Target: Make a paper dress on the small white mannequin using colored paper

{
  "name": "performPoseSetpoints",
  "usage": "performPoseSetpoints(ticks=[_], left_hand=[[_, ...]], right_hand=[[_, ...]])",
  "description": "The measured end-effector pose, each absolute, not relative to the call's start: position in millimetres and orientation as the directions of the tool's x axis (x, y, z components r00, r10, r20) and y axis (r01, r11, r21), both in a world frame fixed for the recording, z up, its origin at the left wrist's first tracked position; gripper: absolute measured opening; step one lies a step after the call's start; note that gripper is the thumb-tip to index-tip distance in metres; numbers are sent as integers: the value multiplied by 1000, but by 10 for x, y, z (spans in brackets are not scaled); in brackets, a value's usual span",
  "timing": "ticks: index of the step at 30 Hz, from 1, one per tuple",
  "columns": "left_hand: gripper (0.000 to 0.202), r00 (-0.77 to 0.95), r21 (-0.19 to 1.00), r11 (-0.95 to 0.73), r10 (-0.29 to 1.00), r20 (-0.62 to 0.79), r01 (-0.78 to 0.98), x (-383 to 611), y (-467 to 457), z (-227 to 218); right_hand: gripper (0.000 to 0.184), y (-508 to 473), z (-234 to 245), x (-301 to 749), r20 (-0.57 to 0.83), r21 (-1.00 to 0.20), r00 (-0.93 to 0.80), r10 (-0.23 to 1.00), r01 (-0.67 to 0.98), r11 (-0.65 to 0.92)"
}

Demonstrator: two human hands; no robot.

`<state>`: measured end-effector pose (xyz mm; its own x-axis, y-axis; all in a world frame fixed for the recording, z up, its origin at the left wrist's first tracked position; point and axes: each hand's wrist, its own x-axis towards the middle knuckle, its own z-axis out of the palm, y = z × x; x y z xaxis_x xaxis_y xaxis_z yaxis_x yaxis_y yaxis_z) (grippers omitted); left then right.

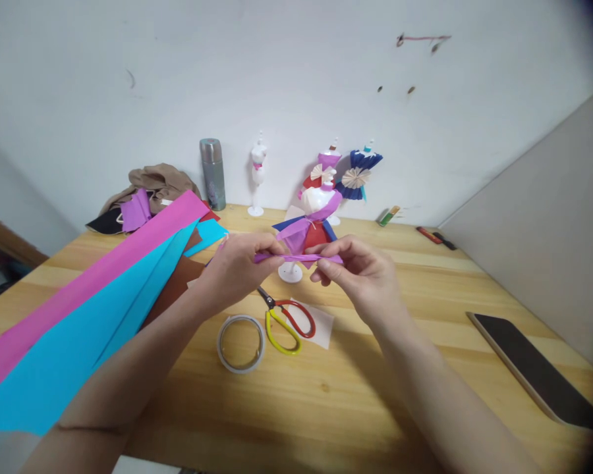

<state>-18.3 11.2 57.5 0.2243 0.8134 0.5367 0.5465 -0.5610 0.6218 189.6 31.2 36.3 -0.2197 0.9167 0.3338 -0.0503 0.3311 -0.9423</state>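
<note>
Both hands hold a thin folded strip of purple paper (296, 258) above the wooden table (356, 395). My left hand (237, 266) pinches its left end and my right hand (360, 270) pinches its right end. Just behind the strip stands a small white mannequin (316, 201) on a round base, dressed in purple, red and blue paper. Below the hands lie scissors (286, 319) with one red and one yellow handle on a white scrap, and a roll of clear tape (241, 342).
Long pink (93, 280) and cyan (89, 336) paper sheets lie at the left over brown paper. At the back stand a bare mannequin (257, 171), a paper-dressed one (358, 174), a grey flask (212, 172) and crumpled cloth (153, 181). A dark tablet (534, 368) lies right.
</note>
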Motion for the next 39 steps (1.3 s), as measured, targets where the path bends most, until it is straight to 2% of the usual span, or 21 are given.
performPoseSetpoints(ticks=[5,10,13,16,17,20,21,26,28,34,39], left_hand=[[6,193,712,-507,857,478,485,-193,128,607],[4,129,831,-341,940,317,440,-223,161,648],[9,112,921,-200,979,172,335,-233,180,665],[8,124,972,-119,988,96,202,-237,199,664],[13,118,982,-100,990,81,161,-239,206,658],[53,93,998,-40,995,35,49,-245,238,616],[57,103,1000,-23,994,21,10,-243,251,592],[33,354,990,116,932,-81,-81,-122,271,423],[32,350,990,109,934,-72,-85,-34,237,366],[23,173,987,-20,984,48,-158,96,137,335],[12,129,985,-72,987,93,-154,102,140,374]], right_hand=[[19,345,347,1911,321,-947,-230,919,-95,307],[20,376,349,1936,311,-950,-192,931,-76,302],[21,380,356,1937,307,-952,-163,938,-71,299],[20,379,353,1922,303,-953,-147,941,-62,297],[19,380,349,1916,306,-952,-134,943,-68,299],[17,392,326,1896,324,-941,-66,944,-125,314],[18,398,316,1891,326,-937,-39,944,-148,318],[22,404,265,1851,313,-929,14,950,-204,309],[22,382,252,1821,304,-936,-15,953,-193,295],[21,294,269,1753,310,-946,-84,947,-126,299],[24,279,303,1774,294,-956,-174,940,-56,289]])
